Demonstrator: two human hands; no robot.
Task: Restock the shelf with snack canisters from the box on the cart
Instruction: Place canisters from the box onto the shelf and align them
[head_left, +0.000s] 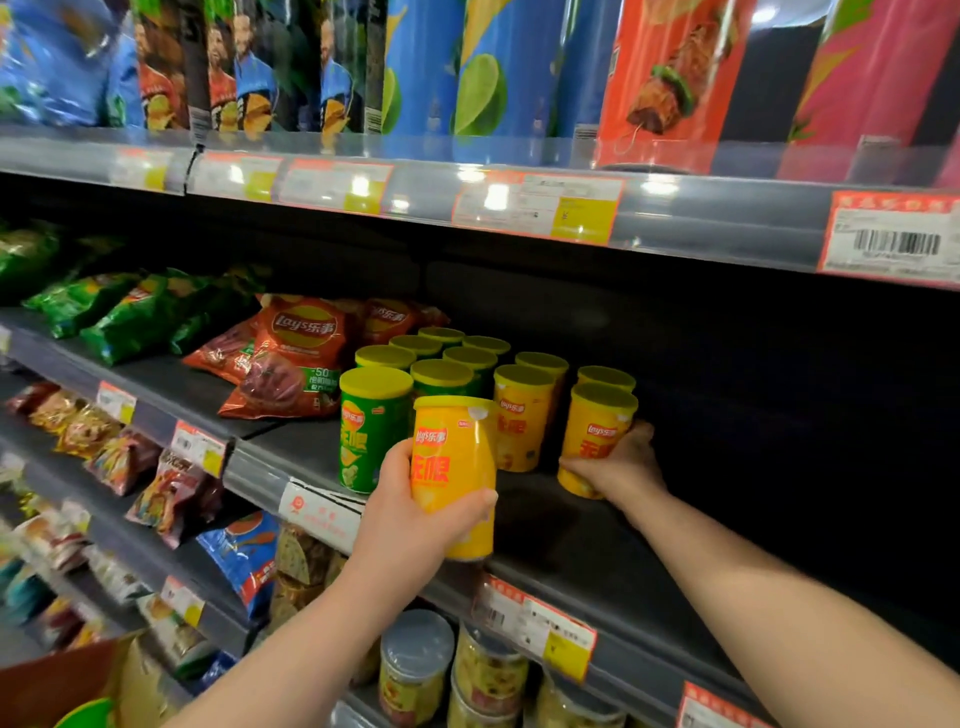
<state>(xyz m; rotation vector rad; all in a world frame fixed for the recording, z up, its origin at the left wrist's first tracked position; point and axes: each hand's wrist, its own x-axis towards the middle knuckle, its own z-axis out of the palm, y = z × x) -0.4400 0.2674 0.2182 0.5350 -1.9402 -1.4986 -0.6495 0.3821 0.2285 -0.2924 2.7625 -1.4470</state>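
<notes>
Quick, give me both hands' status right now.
Left hand: closed around a yellow cylindrical snack canister, held off the shelf.
Right hand: gripping another yellow canister standing on the dark shelf.

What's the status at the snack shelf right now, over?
Left hand holding yellow canister off the shelf. Right hand gripping second yellow canister standing there. Open space ahead, nothing blocking.
</notes>
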